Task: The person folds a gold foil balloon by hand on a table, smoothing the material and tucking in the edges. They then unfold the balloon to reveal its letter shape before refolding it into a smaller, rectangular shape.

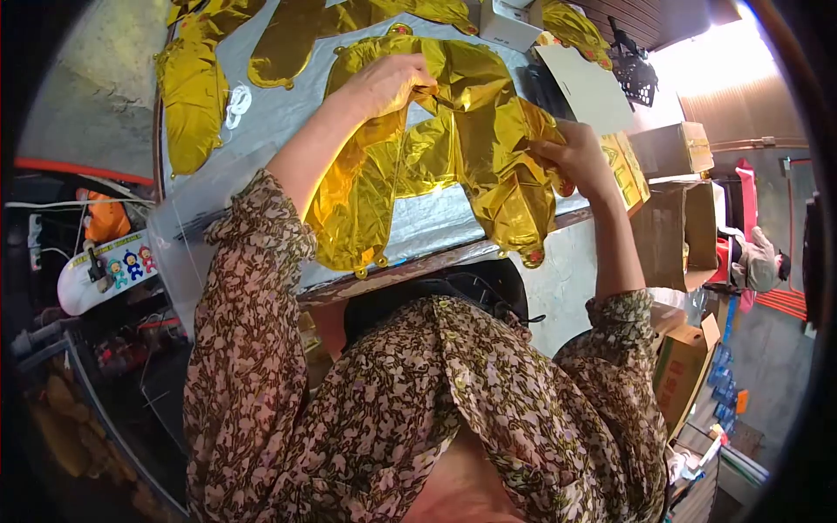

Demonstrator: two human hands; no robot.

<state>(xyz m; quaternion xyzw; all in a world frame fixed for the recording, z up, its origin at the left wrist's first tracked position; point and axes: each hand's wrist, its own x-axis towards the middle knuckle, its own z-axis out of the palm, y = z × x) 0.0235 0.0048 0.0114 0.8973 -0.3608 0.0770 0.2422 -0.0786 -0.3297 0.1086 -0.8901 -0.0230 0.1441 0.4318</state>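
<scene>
A large crinkled gold foil piece [475,70] lies across the silvery table top [436,218], with two lobes hanging toward the near edge. My left hand [392,84] is closed on the foil at its upper middle, the fingers pinching a fold. To the right, my right hand [571,157] grips the foil's right side, fingers curled round its crumpled edge. Small red and yellow tabs show at the foil's corners. Another gold foil piece [187,96] lies at the table's left.
More gold foil [288,44] lies at the far side. A white box [510,23] and a pale card sheet [584,83] are at the back right. Cardboard boxes [658,227] stand right of the table. Another person [758,261] is at the far right.
</scene>
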